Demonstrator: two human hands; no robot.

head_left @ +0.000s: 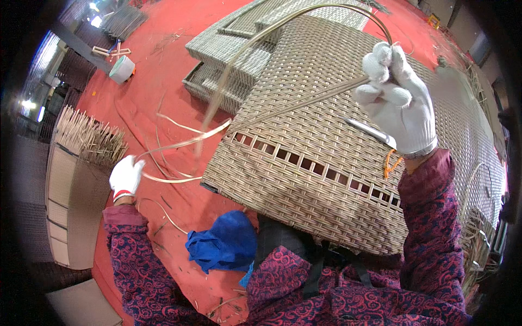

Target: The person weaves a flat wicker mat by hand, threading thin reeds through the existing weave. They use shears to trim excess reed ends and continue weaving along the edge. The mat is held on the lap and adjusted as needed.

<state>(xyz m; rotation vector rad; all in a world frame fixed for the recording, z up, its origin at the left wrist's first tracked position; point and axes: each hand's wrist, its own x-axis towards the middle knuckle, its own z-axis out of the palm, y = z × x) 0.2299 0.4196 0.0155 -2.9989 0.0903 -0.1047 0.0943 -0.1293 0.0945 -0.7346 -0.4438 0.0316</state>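
A large woven wicker panel (304, 125) in brown-beige lies tilted before me, with a row of square openings near its front edge. My right hand (399, 100), in a white knit glove, is raised over it, thumb and finger closed on a long wicker strip (304, 11). That strip arches to the left and blurs downward. Beyond the panel's left edge, my left hand (126, 176) closes on the pale ends of strips (185, 142). Below my right palm is a pointed metal tool (370, 130) with an orange cord loop (390, 163); whether I hold it cannot be made out.
More woven panels (228, 54) are stacked behind mine. A blue cloth (223, 242) lies on the red floor covering (163, 70) near my lap. At left stand a bundle of cut strips (89, 136) and a pale bucket (122, 69). Loose strips litter the right side.
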